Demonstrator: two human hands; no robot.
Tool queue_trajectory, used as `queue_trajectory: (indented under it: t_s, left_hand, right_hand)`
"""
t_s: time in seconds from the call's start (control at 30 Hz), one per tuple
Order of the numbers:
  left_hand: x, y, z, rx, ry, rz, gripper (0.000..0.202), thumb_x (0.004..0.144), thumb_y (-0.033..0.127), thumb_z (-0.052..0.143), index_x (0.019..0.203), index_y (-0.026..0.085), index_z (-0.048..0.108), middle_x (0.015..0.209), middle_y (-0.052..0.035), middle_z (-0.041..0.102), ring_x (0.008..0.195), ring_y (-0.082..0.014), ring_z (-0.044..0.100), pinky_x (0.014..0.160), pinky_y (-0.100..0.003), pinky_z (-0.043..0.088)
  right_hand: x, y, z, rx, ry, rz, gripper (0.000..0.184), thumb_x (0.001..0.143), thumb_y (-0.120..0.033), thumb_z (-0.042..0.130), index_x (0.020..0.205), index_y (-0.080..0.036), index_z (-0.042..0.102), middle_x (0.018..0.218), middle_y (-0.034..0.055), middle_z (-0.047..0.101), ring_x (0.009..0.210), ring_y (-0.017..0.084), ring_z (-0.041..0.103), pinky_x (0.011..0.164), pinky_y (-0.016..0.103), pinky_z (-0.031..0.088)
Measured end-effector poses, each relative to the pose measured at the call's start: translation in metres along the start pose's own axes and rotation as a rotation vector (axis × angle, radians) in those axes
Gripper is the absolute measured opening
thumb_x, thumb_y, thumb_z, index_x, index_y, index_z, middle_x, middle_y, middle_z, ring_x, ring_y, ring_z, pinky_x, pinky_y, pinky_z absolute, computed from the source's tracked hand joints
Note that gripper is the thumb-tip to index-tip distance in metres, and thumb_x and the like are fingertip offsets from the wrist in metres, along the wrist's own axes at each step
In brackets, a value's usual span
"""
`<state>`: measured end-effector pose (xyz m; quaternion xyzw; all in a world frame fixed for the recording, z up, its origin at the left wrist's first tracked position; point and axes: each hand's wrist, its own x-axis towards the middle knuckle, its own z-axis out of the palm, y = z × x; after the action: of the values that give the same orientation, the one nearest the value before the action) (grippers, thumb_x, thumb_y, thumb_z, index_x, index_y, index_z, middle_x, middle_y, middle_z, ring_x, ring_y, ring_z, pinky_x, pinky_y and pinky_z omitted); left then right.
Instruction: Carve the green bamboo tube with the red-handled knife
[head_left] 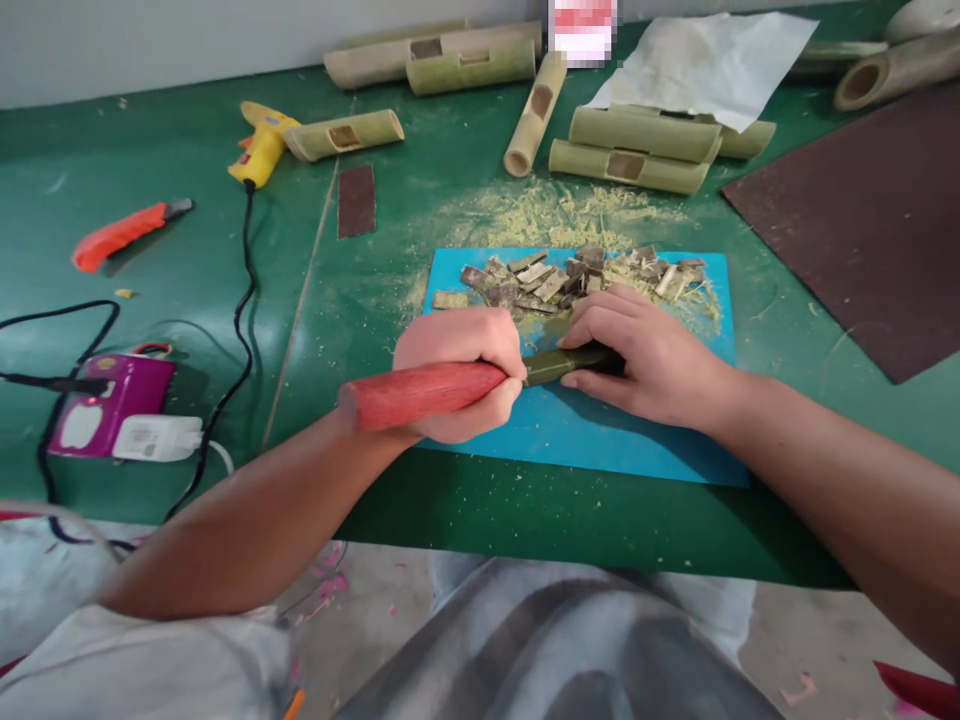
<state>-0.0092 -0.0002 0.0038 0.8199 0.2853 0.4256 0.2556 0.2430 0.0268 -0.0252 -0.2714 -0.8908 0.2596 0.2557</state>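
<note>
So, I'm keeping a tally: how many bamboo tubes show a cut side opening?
5: long tube and shorter tube at back; leftmost tube beside the glue gun; slanting tube, back centre; front tube below the white paper. More may hide, perhaps on the held green piece.

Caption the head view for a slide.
Over a blue mat, the left hand grips a red handle while the right hand holds bamboo.
</note>
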Motion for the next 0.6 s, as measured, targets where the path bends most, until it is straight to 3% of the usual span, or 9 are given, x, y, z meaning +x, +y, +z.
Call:
queue_trajectory:
  t_s: [0.17,0.3,0.43,0.6]
  left_hand:
    - [-0.0057,-0.004,-0.0008,-0.019,0.079,-0.005,0.018,0.087,0.027,0.066,0.07,0.027,0.061,0.061,0.0001,0.068,0.05,-0.0145,0.064,0.048,-0.03,0.052]
    - [-0.0051,-0.0048,-0.0011,0.007,0.1,0.019,0.015,0.092,0.026,0.065,0.076,0.027,0.066,0.07,0.0001,0.074,0.059,-0.0146,0.07,0.056,-0.029,0.059]
    - [-0.0003,-0.0044,-0.002,0.021,-0.041,0.031,0.002,0.093,0.025,0.075,0.093,0.025,0.073,0.089,-0.0012,0.083,0.082,-0.0159,0.079,0.078,-0.027,0.065]
    - [0.0005,-0.0048,-0.0027,-0.004,-0.116,0.005,0.011,0.092,0.026,0.083,0.1,0.024,0.075,0.1,-0.0018,0.085,0.091,-0.0155,0.081,0.087,-0.024,0.065]
  right_hand:
    - [0.0005,0.0015,0.0007,0.003,-0.001,-0.002,0.013,0.097,-0.034,0.068,0.101,-0.024,0.061,0.103,0.0083,0.07,0.096,0.027,0.063,0.087,0.043,0.046]
    - [0.0017,0.0009,-0.001,-0.011,-0.011,-0.016,0.013,0.097,-0.032,0.068,0.101,-0.023,0.061,0.103,0.0091,0.07,0.096,0.027,0.063,0.087,0.043,0.047]
    - [0.0027,0.0,-0.0025,-0.021,-0.022,-0.024,0.013,0.098,-0.033,0.067,0.101,-0.022,0.061,0.101,0.009,0.07,0.094,0.027,0.063,0.086,0.043,0.046]
    - [0.003,0.0005,-0.0027,-0.015,-0.032,-0.006,0.013,0.098,-0.033,0.067,0.102,-0.022,0.063,0.102,0.0099,0.071,0.095,0.028,0.064,0.085,0.044,0.046]
